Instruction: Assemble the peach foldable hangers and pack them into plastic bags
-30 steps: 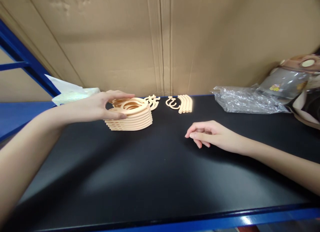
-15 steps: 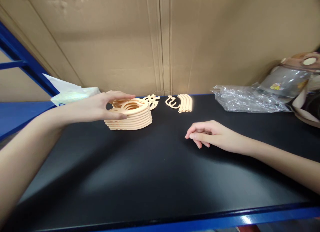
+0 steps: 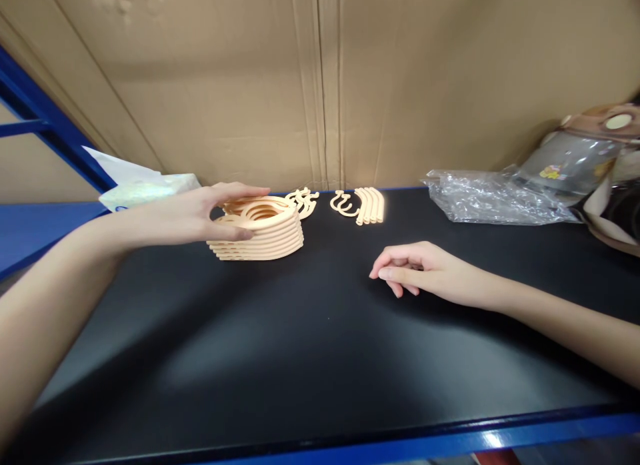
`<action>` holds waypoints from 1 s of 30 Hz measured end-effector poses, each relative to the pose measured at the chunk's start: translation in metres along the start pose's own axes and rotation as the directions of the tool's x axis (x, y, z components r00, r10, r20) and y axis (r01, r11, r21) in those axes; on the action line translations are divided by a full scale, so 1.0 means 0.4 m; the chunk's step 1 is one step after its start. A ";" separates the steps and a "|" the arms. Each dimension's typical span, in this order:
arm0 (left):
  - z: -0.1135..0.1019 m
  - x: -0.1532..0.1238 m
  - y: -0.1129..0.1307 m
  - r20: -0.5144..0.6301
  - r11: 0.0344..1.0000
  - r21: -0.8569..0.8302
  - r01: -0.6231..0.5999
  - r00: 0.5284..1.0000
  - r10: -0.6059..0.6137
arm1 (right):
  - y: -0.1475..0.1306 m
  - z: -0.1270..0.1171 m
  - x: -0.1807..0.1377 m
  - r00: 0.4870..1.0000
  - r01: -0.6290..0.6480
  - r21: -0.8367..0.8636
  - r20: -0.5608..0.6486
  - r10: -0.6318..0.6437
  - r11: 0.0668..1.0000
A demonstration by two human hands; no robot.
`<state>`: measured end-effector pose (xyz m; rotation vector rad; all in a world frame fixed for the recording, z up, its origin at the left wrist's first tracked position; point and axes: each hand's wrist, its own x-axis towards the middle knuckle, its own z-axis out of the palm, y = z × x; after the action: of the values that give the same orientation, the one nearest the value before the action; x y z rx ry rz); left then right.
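My left hand [image 3: 200, 211] is closed over the top of a neat stack of cream plastic hanger pieces [image 3: 257, 246], its thumb on the near side and its fingers at the far side. Just behind the stack lie several cream hanger hooks [image 3: 306, 203]. A few more loose hooks [image 3: 344, 206] rest to the right of these, beside a row of short curved hanger arms [image 3: 370, 206]. Over the black tabletop, my right hand [image 3: 417, 270] is apart from every piece. Its fingers are loosely bent and slightly spread, with nothing seen in them.
A tissue pack [image 3: 150, 190] sits at the left behind my forearm, near a blue metal frame [image 3: 75, 151]. At the right lie a crumpled clear plastic bag [image 3: 493, 199] and a clear bottle with a strap [image 3: 567, 161]. A cardboard wall [image 3: 225, 85] closes off the back of the black table [image 3: 280, 358].
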<state>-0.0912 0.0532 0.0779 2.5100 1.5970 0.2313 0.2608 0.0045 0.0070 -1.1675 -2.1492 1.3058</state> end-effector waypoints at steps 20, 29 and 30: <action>0.241 -0.033 0.250 0.104 0.854 -0.021 -0.520 0.848 0.519 | 0.005 0.001 0.005 0.995 0.054 0.003 -0.079 -0.054 0.999; 0.233 -0.033 0.238 0.069 0.853 0.010 -0.523 0.851 0.521 | 0.016 -0.055 0.031 0.948 -0.070 -0.417 -0.311 -0.070 0.906; 0.235 -0.034 0.237 0.066 0.852 0.009 -0.524 0.850 0.522 | 0.016 -0.072 0.040 0.942 -0.114 -0.467 -0.332 -0.054 0.877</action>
<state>0.0068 -0.0032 0.0060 2.8910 0.8587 0.1911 0.2735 0.0349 0.0145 -1.4883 -2.2532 0.5195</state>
